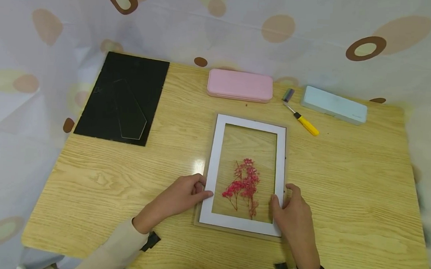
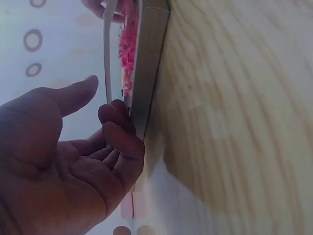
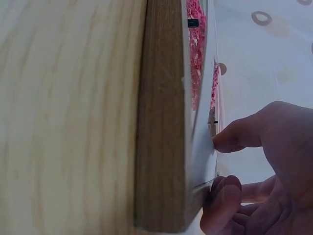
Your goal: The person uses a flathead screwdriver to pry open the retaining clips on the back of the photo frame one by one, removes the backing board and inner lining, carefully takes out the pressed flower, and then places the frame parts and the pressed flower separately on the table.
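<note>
So the table (image 1: pixel 357 184) has a fair bit of stuff on it, with a spotted cloth (image 1: pixel 239 41) hanging behind. Taking the middle of the white border (image 1: pixel 239 223) as the clock centre and 12 as away from the person: the pink case (image 1: pixel 240 85) sits at 12, a small darkish block (image 1: pixel 288 95) at 1, and the yellow screwdriver (image 1: pixel 306 123) between 1 and 2, tip toward the block. That screwdriver is the nearest loose thing to the border's top right corner. The pale blue case (image 1: pixel 334 105) is at about 2, a bit tilted. Over at 10, well apart, there's a black board (image 1: pixel 121 100) with a stand flap outlined on it. As for the border, it's in front of the person, over the wooden frame (image 3: pixel 164 122), and the wrist views show it lifted a little off it. Pink flowers (image 1: pixel 247 183) show through the lower half of its window. Left hand (image 1: pixel 184 194) is at 8, fingers curled under the border's edge with the thumb over the top, though up close that thumb looks slightly off the surface. Right hand (image 1: pixel 295 215) is at 4, pinching the opposite edge, thumb on top, fingers bent below. Hands are apart, border between them.
</note>
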A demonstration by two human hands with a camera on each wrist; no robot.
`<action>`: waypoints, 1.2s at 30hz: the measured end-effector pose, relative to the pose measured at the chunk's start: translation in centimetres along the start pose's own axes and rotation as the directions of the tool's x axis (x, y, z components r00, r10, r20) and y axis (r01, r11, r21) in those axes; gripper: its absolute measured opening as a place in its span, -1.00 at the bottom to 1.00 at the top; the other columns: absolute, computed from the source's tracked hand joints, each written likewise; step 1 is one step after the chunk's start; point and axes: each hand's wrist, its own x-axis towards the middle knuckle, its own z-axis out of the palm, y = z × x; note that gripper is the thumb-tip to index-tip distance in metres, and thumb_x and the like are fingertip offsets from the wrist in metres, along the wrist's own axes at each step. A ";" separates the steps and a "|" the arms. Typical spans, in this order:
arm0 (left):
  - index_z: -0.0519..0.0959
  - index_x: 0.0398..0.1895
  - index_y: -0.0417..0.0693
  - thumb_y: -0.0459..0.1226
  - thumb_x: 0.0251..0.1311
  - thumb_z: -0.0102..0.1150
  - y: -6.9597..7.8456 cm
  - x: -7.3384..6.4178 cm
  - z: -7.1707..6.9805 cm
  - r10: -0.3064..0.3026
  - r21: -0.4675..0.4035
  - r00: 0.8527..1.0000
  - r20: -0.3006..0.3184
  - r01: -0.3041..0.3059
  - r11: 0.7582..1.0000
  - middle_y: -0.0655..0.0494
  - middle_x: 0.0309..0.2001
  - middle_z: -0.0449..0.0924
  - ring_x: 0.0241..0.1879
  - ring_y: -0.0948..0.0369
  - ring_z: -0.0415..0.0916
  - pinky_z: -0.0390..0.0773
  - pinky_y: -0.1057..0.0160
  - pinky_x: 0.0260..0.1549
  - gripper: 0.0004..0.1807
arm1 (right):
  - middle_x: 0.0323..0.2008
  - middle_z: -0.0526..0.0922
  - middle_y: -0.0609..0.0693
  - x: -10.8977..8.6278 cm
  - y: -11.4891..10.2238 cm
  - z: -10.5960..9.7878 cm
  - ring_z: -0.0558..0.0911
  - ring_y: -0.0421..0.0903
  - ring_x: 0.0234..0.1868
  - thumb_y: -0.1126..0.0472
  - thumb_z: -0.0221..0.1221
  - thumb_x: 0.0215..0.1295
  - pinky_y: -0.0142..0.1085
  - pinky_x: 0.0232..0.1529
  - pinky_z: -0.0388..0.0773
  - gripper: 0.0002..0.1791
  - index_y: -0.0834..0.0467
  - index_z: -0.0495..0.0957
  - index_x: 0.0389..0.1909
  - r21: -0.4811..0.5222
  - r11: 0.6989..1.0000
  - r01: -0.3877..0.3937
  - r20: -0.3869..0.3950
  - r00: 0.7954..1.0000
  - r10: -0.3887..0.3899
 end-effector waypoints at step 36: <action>0.07 0.46 -0.33 -0.45 0.47 -0.03 -2.8 -4.2 -1.7 -0.042 -0.551 0.999 -0.012 0.029 0.834 -0.25 -0.28 0.71 -0.43 -0.04 0.72 0.68 0.12 -0.43 -0.42 | -0.52 0.55 0.10 0.3 1.5 -0.8 0.45 -0.10 -0.60 0.25 0.09 0.46 -0.29 -0.61 0.37 -0.62 0.42 0.46 0.16 0.105 0.994 -0.036 0.071 0.997 0.028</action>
